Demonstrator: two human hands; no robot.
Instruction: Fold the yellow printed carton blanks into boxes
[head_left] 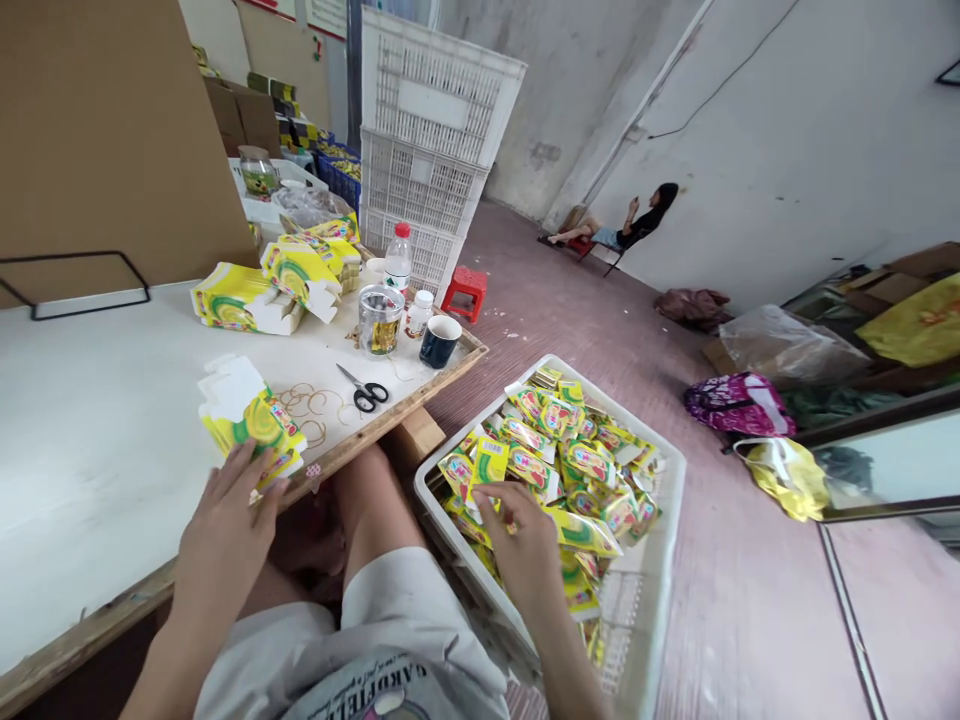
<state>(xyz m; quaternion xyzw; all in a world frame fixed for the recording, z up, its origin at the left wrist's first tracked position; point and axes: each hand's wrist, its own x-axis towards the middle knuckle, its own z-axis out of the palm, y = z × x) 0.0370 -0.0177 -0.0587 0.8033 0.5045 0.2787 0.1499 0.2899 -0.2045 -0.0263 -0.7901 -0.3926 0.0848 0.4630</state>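
My left hand (pixel 225 525) rests at the table's near edge, fingers touching a yellow and green carton (pixel 251 418) that lies open on the white table (pixel 105 420). My right hand (pixel 521 540) reaches into a white plastic crate (pixel 660 560) beside my knee. Its fingers are closed on a yellow and green sachet (pixel 489 462) at the top of the pile. The crate holds several such sachets (pixel 577 450).
On the table lie scissors (pixel 364 390), loose rubber bands (pixel 311 405), a clear jar (pixel 379 320), a dark mug (pixel 440 340), a water bottle (pixel 398 257) and more yellow cartons (pixel 247 298). Stacked white crates (pixel 427 140) stand behind. A person (pixel 626 222) sits far off by the wall. Bags (pixel 739 402) lie on the floor at right.
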